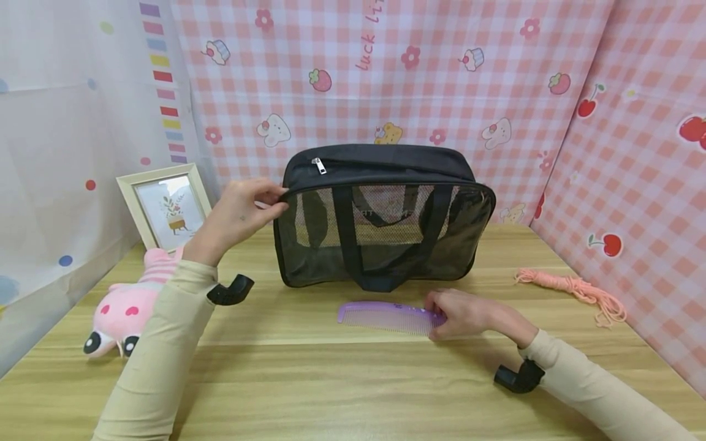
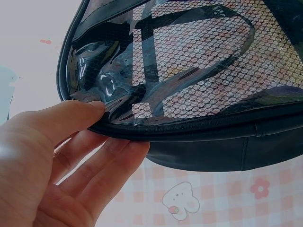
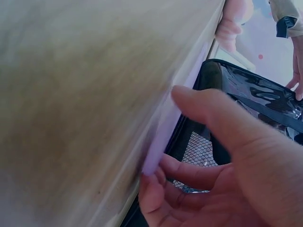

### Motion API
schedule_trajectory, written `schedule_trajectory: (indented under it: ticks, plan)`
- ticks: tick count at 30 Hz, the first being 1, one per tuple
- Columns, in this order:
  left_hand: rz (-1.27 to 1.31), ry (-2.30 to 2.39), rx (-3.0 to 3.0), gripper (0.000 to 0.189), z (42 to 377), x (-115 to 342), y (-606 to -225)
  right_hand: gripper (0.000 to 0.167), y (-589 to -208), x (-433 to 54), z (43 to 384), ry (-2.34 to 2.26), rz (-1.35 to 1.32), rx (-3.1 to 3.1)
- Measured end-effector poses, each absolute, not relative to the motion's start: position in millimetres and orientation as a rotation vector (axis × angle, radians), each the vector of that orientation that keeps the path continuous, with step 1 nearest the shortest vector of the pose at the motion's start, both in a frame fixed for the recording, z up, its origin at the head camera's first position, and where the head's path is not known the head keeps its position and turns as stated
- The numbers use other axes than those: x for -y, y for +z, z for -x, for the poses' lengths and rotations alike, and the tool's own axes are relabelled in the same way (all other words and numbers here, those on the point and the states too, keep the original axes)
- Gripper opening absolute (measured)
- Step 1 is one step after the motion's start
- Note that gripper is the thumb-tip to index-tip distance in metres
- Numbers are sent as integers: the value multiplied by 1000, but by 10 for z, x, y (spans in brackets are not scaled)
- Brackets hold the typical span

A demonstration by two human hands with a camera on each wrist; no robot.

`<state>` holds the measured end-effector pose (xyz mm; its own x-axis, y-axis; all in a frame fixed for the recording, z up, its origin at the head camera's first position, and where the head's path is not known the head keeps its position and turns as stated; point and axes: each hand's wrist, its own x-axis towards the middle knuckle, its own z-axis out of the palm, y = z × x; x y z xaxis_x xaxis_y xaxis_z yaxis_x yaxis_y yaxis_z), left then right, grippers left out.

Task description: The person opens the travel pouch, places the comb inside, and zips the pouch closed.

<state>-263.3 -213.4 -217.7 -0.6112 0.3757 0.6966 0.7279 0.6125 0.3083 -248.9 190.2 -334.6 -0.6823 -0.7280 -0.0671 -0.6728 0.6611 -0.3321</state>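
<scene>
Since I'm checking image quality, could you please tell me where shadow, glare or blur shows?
Head: mostly sharp, soft shadow on the table beside the left sleeve; left wrist: glare on the clear corner of the bag; right wrist: comb and wood grain look blurred.

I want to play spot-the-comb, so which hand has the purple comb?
The right hand, the one nearer the peach cord: it grips one end of the purple comb. The left hand pinches the edge of the black bag instead.
</scene>
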Motion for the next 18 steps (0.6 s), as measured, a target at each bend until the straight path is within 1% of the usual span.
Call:
schedule_trajectory:
  ticks: [14, 18]
  plan:
    - [861, -777, 2265, 14, 2627, 2119, -2158, 31, -3262, -1902, 2465, -412, 1074, -2714]
    - [850, -783, 2271, 15, 2619, 2128, -2173, 24, -3266, -1900, 2467, -430, 1129, -2685]
